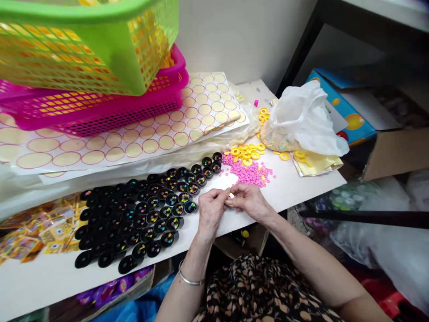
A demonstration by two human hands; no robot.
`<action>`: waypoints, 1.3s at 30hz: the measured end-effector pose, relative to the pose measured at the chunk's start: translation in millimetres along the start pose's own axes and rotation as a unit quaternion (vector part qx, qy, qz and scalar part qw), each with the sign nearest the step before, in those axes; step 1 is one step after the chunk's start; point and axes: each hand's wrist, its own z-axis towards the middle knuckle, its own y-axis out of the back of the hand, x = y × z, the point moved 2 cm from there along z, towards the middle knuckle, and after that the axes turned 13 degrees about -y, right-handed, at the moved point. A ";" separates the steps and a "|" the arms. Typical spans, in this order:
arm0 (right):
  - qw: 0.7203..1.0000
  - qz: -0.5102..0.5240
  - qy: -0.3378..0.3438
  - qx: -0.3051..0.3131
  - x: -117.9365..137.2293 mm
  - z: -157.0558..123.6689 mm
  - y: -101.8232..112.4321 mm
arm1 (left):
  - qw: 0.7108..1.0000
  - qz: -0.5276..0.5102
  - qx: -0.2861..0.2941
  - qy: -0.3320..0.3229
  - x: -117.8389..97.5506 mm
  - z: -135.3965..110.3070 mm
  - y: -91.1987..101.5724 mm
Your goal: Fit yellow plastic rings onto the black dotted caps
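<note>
Pale piece (pixel 231 196), small and partly covered by fingers, held over the near part of the white table (pixel 298 190), in front of you. Your left hand (pixel 212 208) and right hand (pixel 250 199) meet at it, thumbs and fingertips pinched closed on the piece, the other fingers curled in. A bracelet (pixel 190 282) circles your left wrist. Just beyond your hands: a spread of pink beads (pixel 250 172), with yellow rings (pixel 247 153) behind. To your left: rows of black cups (pixel 152 217), mouths up, many with coloured bits inside; farther left, loose cards (pixel 25 241). Behind the cups: circle-printed sheets (pixel 182 138), bearing a pink basket (pixel 110 117) with a green basket (pixel 129 67) stacked on it. To your right, past the rings: a crumpled white bag (pixel 300 116), near a blue box (pixel 357 120)
</note>
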 end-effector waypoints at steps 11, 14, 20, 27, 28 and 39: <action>0.999 0.005 0.048 0.009 -4.5 -7.7 -4.9 | 0.997 -0.016 0.061 -0.048 -2.0 -6.0 5.5; 0.997 0.002 0.066 -0.029 -3.6 -13.7 -1.9 | 0.985 -0.073 0.143 -0.062 -5.6 -14.9 11.8; 0.987 -0.048 0.136 -0.076 -0.8 -44.3 2.5 | 0.967 0.020 0.170 -0.189 -17.1 -36.0 6.8; 0.981 0.043 0.160 0.098 -11.3 -73.7 24.8 | 0.917 0.153 0.138 -0.342 -41.0 -60.3 -0.5; 0.981 0.061 0.141 0.116 -13.4 -74.7 27.7 | 0.905 0.167 0.138 -0.365 -43.5 -63.0 -0.2; 0.969 -0.010 0.008 0.246 -8.3 -78.6 18.6 | 0.803 0.279 0.225 -0.476 -45.8 -86.9 -11.7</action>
